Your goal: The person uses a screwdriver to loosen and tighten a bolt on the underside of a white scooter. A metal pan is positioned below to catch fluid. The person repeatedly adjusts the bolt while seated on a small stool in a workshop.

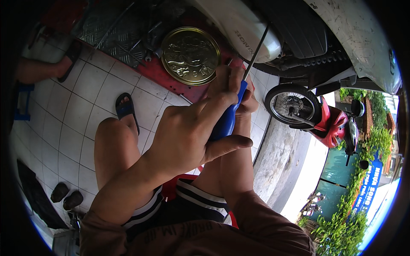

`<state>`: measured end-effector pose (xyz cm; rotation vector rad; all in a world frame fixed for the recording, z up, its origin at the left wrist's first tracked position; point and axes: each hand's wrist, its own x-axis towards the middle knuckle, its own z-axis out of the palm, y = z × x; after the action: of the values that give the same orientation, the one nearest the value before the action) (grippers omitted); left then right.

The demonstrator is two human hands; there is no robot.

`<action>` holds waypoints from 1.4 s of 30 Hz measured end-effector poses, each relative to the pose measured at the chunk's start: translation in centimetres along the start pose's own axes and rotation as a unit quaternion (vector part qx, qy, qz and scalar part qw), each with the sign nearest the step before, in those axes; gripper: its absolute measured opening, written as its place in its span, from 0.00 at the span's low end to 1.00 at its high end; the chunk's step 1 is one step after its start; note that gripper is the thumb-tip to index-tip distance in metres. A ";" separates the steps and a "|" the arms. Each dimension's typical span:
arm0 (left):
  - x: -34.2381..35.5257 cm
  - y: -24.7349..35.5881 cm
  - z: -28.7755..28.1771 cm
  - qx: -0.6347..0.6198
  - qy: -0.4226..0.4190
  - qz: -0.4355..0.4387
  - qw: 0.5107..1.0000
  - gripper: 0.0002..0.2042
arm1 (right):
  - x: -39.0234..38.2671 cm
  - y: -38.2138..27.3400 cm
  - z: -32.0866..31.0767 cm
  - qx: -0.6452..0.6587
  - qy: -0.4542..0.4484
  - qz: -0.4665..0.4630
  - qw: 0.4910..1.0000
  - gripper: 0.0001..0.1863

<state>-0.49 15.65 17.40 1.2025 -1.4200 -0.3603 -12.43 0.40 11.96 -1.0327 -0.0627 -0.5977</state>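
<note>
A blue-handled screwdriver (229, 116) lies in my left hand (183, 132), its thin metal shaft pointing up and to the right. My left fingers bend round the handle while the thumb sticks out to the right. Close behind the handle is my right hand (247, 104), mostly covered by the left hand and the screwdriver; whether it grips anything is hidden. The shaft's tip overlaps the lower edge of a white motorbike panel (252, 42) in the picture; I cannot tell whether they touch. A round gold-coloured tin lid (191, 55) lies just beyond my hands.
The lid rests on a red stand (153, 70) with a metal tread plate (115, 38) carrying wrenches and other tools. Above right is the motorbike's black tyre (265, 70). A red motorbike (331, 126) stands outside. Another person's sandalled foot (66, 64) is at far left, near a blue stool (23, 102).
</note>
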 end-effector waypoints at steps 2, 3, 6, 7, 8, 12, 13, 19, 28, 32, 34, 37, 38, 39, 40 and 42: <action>0.3 -0.2 -0.5 -0.018 -0.025 -0.012 0.999 0.26 | 0.4 0.2 0.7 -0.038 0.041 -0.030 0.998 0.30; 0.4 -0.3 -0.6 -0.027 -0.037 -0.018 0.999 0.25 | 0.6 0.4 1.0 -0.057 0.061 -0.044 0.995 0.31; 0.2 -0.5 -0.2 -0.018 -0.045 0.033 0.998 0.24 | 0.5 0.5 0.6 0.007 0.044 -0.016 0.999 0.34; 0.2 -0.5 -0.2 -0.008 -0.061 0.028 0.998 0.24 | 0.6 0.1 0.8 0.007 0.036 0.002 0.999 0.33; 0.1 -0.3 -0.3 0.001 -0.078 0.022 0.997 0.24 | 0.8 -0.5 1.0 0.000 0.012 0.029 1.000 0.33; 0.1 0.0 -0.3 0.020 -0.114 0.004 0.993 0.26 | 0.8 -0.2 1.7 0.064 -0.015 -0.006 0.998 0.33; 0.1 0.0 -0.3 0.014 -0.125 -0.002 0.992 0.26 | 0.7 0.0 1.7 0.070 -0.015 -0.011 0.997 0.33; 0.6 -0.1 -0.6 -0.050 -0.103 0.027 0.993 0.25 | 0.5 0.6 -0.8 0.065 -0.072 -0.023 0.995 0.35; -0.2 -0.2 0.2 -0.027 -0.157 0.023 0.987 0.27 | 1.0 -0.4 -0.3 0.105 -0.123 0.003 0.987 0.26; 0.4 0.1 -0.6 -0.073 -0.166 -0.017 0.983 0.27 | 0.4 0.2 -0.9 0.110 -0.077 0.011 0.991 0.25; 0.2 -0.3 0.0 -0.070 -0.146 0.004 0.987 0.26 | 0.4 0.2 -0.7 0.112 -0.060 0.003 0.992 0.24; 0.0 -0.1 0.2 -0.069 -0.134 -0.007 0.989 0.27 | 0.2 -0.5 0.8 0.077 -0.029 0.006 0.997 0.22; 0.0 -0.1 0.2 -0.063 -0.141 -0.008 0.988 0.28 | 0.3 -0.6 1.2 0.085 -0.025 0.002 0.996 0.21; -0.1 -0.1 0.2 -0.056 -0.149 -0.009 0.987 0.28 | 0.2 -0.4 1.0 0.082 -0.024 -0.001 0.996 0.20; 0.0 -0.1 0.2 -0.054 -0.139 -0.005 0.989 0.28 | 0.1 -0.3 0.9 0.078 -0.023 -0.005 0.997 0.20; 0.1 -0.1 0.3 -0.051 -0.117 0.003 0.992 0.29 | -0.1 0.1 -0.3 0.054 -0.035 -0.004 0.998 0.20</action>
<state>-0.68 15.36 17.26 1.1006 -1.5860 -0.5785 -12.59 0.21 11.68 -0.9483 -0.1586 -0.5596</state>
